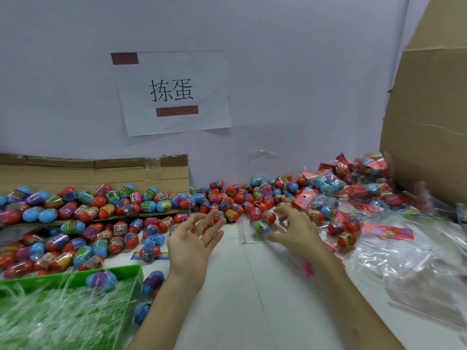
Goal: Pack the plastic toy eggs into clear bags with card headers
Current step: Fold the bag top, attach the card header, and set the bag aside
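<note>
Green tray near-left of the bag, cut off by frame. Looks mid-fill to us: left hand open and spread, just left of bag; right hand curled at its right edge by two eggs. Gripping or hovering, can't tell, blurred. Eggs in or on bag: unclear. Next we'd need the mouth held open, eggs slid in. Loose pile just behind bag.

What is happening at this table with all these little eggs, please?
A person is bagging plastic toy eggs at a white table. The right hand, fingers loosely curled, reaches at a small clear bag with a few eggs at its edge; the left hand is open and empty. Finished bags with red card headers lie to the right.
</note>
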`<act>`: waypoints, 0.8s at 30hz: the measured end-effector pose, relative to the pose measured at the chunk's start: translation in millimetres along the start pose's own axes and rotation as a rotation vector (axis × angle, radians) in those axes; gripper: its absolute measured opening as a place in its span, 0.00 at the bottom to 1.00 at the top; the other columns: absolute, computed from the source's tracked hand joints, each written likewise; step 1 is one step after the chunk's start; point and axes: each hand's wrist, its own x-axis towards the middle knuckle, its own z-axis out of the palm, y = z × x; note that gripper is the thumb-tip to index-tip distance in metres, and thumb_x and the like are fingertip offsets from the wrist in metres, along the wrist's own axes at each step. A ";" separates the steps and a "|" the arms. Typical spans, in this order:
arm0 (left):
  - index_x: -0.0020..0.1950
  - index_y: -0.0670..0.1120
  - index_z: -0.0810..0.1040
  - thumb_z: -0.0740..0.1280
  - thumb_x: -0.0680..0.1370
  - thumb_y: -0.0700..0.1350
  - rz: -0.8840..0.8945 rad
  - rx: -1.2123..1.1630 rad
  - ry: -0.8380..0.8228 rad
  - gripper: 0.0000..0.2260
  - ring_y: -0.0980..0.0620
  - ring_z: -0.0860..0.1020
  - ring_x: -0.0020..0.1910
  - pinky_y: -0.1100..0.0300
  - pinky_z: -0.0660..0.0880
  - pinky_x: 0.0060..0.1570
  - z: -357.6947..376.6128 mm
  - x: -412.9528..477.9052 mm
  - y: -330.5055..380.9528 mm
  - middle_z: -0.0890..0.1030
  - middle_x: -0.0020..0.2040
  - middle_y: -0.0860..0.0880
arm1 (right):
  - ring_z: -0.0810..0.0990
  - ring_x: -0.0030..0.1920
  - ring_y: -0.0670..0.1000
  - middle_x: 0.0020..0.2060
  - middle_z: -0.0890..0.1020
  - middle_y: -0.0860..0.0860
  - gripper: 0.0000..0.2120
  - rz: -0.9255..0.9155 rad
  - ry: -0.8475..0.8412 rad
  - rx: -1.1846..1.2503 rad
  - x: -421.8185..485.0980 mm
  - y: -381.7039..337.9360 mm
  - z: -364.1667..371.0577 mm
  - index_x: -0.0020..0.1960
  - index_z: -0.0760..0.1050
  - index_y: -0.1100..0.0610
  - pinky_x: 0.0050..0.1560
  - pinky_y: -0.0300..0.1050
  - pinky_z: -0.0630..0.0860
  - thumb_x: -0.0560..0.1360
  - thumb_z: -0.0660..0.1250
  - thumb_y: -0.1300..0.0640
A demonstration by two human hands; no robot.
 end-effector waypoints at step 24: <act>0.49 0.43 0.77 0.60 0.83 0.43 -0.076 0.017 0.095 0.08 0.40 0.87 0.52 0.47 0.78 0.53 -0.7 0.5 -1.1 0.87 0.56 0.42 | 0.78 0.42 0.44 0.41 0.81 0.42 0.07 0.067 0.119 0.119 7.3 5.5 8.3 0.42 0.78 0.47 0.39 0.41 0.71 0.77 0.73 0.55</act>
